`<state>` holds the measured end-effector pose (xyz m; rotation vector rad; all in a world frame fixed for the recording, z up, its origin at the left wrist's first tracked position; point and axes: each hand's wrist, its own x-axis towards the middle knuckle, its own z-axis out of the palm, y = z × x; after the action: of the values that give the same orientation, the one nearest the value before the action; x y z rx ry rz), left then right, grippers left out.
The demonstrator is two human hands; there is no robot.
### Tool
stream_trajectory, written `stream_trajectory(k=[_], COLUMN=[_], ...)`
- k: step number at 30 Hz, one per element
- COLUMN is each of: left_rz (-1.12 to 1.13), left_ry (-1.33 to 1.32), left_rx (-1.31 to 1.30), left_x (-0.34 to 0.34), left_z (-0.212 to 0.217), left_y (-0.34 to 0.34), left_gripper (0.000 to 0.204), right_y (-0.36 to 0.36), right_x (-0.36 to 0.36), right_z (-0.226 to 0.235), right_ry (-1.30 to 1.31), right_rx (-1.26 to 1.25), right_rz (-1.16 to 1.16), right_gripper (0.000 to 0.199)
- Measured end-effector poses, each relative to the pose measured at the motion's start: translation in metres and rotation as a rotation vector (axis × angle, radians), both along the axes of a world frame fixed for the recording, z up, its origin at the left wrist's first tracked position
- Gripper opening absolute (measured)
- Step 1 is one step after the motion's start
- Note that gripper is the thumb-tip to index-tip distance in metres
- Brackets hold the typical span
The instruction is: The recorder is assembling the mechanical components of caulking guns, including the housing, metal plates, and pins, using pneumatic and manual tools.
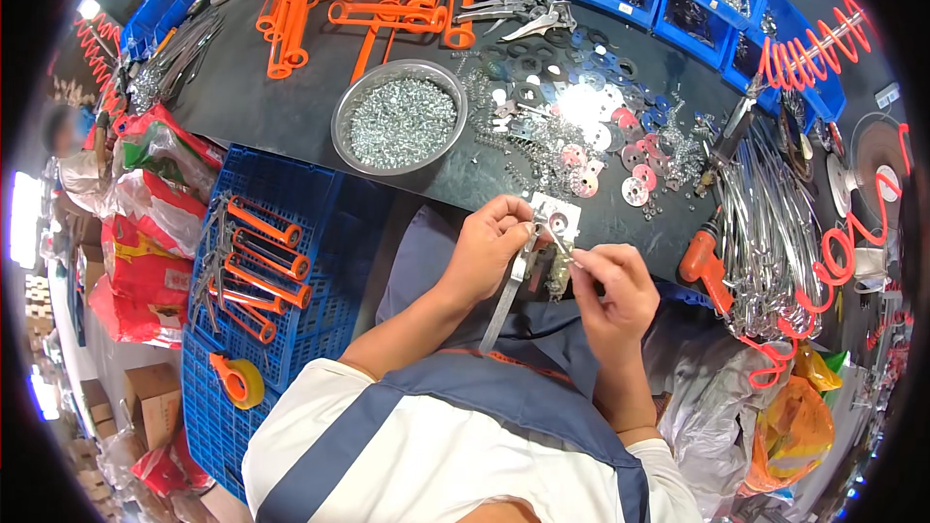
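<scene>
At the table's near edge, both hands meet over a small metal fixture (572, 214) with a pale plate on top. My left hand (492, 240) is closed, thumb and fingers pinching a silvery metal part at the fixture's left side. A flat metal strip (500, 318) slants down from there toward my lap. My right hand (614, 289) is closed too, its thumb and forefinger pinching a thin metal piece (563, 244) that points at the fixture; its exact kind is too small to tell. Loose washers and discs (635, 191) lie just beyond the hands.
A metal bowl (341, 140) of small fasteners stands left of centre. Orange handles (387, 15) pile up behind it, and blue bins (620, 8) line the back. At right are an orange power tool (705, 266), long metal rods (775, 242) and a red coiled hose (835, 271). Blue crates (218, 416) stand left.
</scene>
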<state>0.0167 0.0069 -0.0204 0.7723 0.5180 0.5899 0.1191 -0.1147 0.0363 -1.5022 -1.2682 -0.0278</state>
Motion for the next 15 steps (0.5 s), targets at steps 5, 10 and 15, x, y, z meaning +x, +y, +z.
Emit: stream_trajectory(k=[5, 10, 15], left_rz=[-0.057, -0.051, -0.012], left_ry=[0.037, 0.093, 0.125], left_rx=[0.074, 0.108, 0.201], left_x=[-0.003, -0.004, -0.003], left_z=[0.001, -0.002, -0.006], left_y=[-0.003, -0.003, -0.003], left_gripper=[0.012, 0.012, 0.011], right_y=[0.002, 0.006, 0.017], right_x=[-0.002, 0.001, -0.013], right_z=[-0.001, 0.006, 0.009], right_ry=[-0.157, -0.238, -0.486], right_rx=[0.001, -0.114, -0.158], right_rz=[0.039, 0.142, 0.154], right_gripper=[0.023, 0.025, 0.029])
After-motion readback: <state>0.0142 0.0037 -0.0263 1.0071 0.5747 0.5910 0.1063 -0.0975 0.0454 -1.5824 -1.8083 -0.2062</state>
